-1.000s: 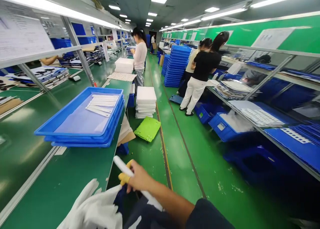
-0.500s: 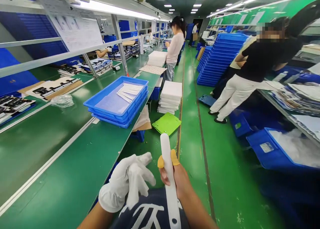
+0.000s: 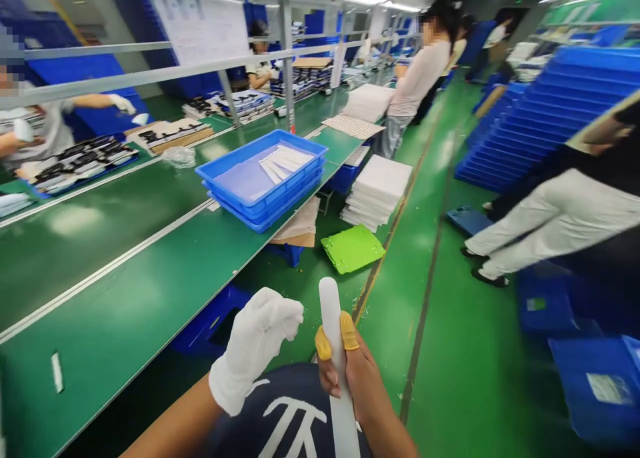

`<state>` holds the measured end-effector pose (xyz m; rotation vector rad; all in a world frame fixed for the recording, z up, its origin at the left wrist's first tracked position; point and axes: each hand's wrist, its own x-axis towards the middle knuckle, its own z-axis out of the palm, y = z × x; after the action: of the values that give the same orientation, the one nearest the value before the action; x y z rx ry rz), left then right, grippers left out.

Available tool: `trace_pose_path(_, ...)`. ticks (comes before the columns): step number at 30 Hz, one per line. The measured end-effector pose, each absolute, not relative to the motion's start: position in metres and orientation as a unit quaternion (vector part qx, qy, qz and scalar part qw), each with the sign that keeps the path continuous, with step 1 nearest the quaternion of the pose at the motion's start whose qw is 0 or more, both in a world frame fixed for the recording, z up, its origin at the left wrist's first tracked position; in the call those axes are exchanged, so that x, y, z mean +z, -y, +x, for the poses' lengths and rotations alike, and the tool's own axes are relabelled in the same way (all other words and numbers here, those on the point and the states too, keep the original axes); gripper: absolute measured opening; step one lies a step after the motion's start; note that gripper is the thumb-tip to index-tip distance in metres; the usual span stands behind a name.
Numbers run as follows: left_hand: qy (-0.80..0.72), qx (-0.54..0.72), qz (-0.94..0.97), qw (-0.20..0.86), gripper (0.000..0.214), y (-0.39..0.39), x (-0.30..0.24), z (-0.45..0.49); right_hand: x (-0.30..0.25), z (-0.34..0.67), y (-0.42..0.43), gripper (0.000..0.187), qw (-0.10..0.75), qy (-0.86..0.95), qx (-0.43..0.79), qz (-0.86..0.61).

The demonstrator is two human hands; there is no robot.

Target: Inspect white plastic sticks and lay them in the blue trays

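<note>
My right hand (image 3: 350,371) is wrapped round a long white plastic strip (image 3: 334,338) that points up and away from me; two fingertips wear yellow finger cots. My left hand (image 3: 256,343), in a white cloth glove, is curled into a loose fist just left of the strip, not touching it. Both hands hover over my lap, beside the near edge of the green work table (image 3: 125,291).
Stacked blue trays (image 3: 260,178) with white strips inside sit on the table ahead. A green tray (image 3: 353,248) and a stack of white sheets (image 3: 377,191) lie on the floor. People stand in the aisle at the right; tall blue tray stacks (image 3: 540,111) stand behind.
The view has swung left. My gloved left hand has closed from spread fingers into a fist. My right hand keeps the white strip upright.
</note>
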<state>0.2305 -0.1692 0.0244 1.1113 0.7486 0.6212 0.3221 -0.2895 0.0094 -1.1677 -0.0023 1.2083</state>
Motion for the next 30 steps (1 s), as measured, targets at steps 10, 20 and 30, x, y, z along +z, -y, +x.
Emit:
trace_pose_path(10, -0.504, 0.304, 0.607, 0.534, 0.045, 0.158, 0.01, 0.159, 0.003, 0.267, 0.24, 0.067, 0.538, 0.12, 0.631, -0.546)
trace_pose_path(20, -0.521, 0.326, 0.566, 0.549, 0.034, 0.12, -0.007, 0.078, -0.005, 0.193, 0.179, 0.072, 0.495, 0.101, 0.667, -0.548)
trace_pose_path(30, -0.505, 0.403, 0.56, 0.518, 0.02, 0.102, -0.015, 0.062, -0.012, 0.187, 0.141, 0.08, 0.469, 0.111, 0.669, -0.566)
